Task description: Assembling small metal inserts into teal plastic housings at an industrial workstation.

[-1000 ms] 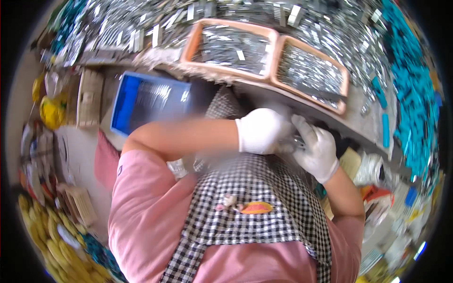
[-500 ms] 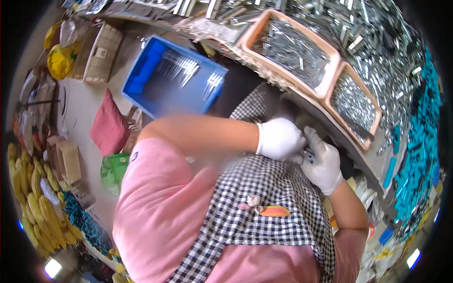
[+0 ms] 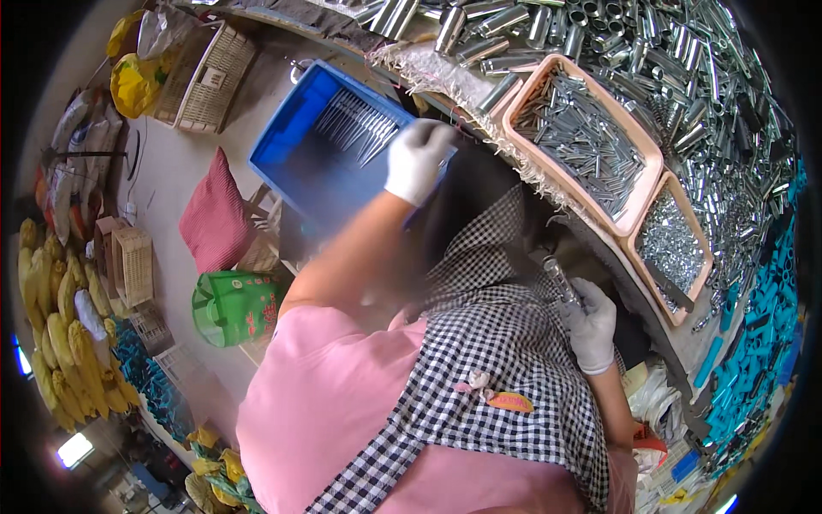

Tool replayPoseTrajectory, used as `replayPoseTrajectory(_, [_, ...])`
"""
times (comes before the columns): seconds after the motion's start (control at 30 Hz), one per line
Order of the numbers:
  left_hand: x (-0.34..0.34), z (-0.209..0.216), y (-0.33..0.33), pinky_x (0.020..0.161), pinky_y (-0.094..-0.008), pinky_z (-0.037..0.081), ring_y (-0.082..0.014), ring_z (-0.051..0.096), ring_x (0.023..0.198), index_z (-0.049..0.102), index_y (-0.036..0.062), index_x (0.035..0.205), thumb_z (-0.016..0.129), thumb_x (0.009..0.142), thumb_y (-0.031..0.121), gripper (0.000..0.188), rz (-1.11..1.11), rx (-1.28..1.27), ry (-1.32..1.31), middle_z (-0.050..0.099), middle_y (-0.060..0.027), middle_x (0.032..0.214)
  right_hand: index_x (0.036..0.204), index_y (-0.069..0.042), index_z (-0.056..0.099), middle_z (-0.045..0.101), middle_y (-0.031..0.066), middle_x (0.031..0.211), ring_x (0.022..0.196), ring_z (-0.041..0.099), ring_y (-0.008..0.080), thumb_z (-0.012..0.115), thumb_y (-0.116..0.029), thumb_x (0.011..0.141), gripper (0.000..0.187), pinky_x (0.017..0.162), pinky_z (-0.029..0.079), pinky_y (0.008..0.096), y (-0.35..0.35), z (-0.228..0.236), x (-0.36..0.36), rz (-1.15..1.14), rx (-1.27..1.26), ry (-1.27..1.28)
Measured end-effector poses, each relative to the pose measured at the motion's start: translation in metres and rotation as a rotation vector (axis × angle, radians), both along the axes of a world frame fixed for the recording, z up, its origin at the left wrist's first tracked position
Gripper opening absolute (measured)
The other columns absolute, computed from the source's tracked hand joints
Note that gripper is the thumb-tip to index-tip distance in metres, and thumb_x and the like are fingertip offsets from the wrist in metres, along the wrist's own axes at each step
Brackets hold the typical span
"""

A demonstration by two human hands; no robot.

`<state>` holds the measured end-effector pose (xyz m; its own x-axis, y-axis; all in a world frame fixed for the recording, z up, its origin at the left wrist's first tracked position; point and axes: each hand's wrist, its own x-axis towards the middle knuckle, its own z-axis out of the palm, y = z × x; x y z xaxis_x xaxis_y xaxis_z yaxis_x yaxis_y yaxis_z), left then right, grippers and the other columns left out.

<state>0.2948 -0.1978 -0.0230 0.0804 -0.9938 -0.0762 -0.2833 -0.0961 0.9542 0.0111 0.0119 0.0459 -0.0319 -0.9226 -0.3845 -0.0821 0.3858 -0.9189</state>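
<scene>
My left hand (image 3: 415, 161), in a white glove, is over the right rim of a blue crate (image 3: 282, 176). Its fingers curl down, and what they grip, if anything, is hidden; a small shiny edge shows beside them. Inside the crate lies a row of slim metal rods (image 3: 355, 124). Close to the checked apron, my right hand (image 3: 591, 324), also gloved, is closed around a short shiny metal tube (image 3: 558, 278), which points up and to the left out of the fingers.
Along the bench edge stand a peach tray of thin metal pins (image 3: 591, 141) and a smaller tray of tiny metal parts (image 3: 676, 240). Loose metal tubes (image 3: 548, 26) and teal pieces (image 3: 758, 317) are heaped beyond. A green bag (image 3: 235, 308) and red cushion (image 3: 218, 214) are at left.
My left hand has left my right hand and swung up and left to the crate's rim. My right hand has dropped slightly, and the metal tube in it now shows. The view has shifted.
</scene>
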Motion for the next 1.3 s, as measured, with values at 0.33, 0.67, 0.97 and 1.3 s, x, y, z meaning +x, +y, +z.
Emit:
replayPoseTrajectory(0.33, [0.075, -0.212, -0.045, 0.081, -0.042, 0.053, -0.0375, 0.067, 0.089, 0.072, 0.0073, 0.091, 0.071, 0.078, 0.039, 0.034, -0.3, 0.323, -0.924, 0.07, -0.0203, 0.094, 0.098, 0.006, 0.064, 0.065, 0.0079, 0.089, 0.081, 0.062, 0.0137, 0.073, 0.0, 0.07, 0.029, 0.076, 0.049, 0.0272, -0.004, 0.021, 0.015, 0.071, -0.088, 0.255])
replayPoseTrajectory(0.67, [0.063, -0.22, -0.054, 0.067, -0.0366, 0.051, -0.0241, 0.067, 0.071, 0.072, 0.0022, 0.083, 0.076, 0.075, 0.022, 0.022, -0.354, 0.281, -0.702, 0.07, -0.0127, 0.078, 0.097, 0.006, 0.068, 0.069, 0.0197, 0.089, 0.082, 0.069, 0.0295, 0.078, -0.013, 0.07, 0.035, 0.076, 0.053, 0.0344, -0.005, 0.016, 0.009, 0.043, -0.22, 0.451])
replayPoseTrajectory(0.97, [0.102, -0.118, -0.033, 0.044, -0.0227, 0.035, -0.0089, 0.047, 0.052, 0.06, 0.0054, 0.087, 0.063, 0.081, 0.005, 0.006, -0.175, 0.283, 0.264, 0.051, 0.0004, 0.068, 0.1, 0.003, 0.069, 0.069, 0.0202, 0.093, 0.082, 0.069, 0.0342, 0.079, -0.021, 0.072, 0.038, 0.074, 0.054, 0.0365, 0.0, 0.001, 0.001, -0.091, -0.239, 0.454])
replayPoseTrajectory(1.3, [-0.008, 0.054, 0.016, 0.044, -0.0248, 0.039, -0.0125, 0.047, 0.047, 0.053, 0.0056, 0.085, 0.057, 0.087, 0.01, 0.006, -0.201, 0.101, 0.347, 0.054, -0.0051, 0.066, 0.102, 0.004, 0.066, 0.069, 0.0215, 0.093, 0.081, 0.071, 0.0306, 0.077, -0.014, 0.076, 0.034, 0.073, 0.055, 0.0319, 0.011, -0.003, 0.001, -0.148, -0.257, 0.372])
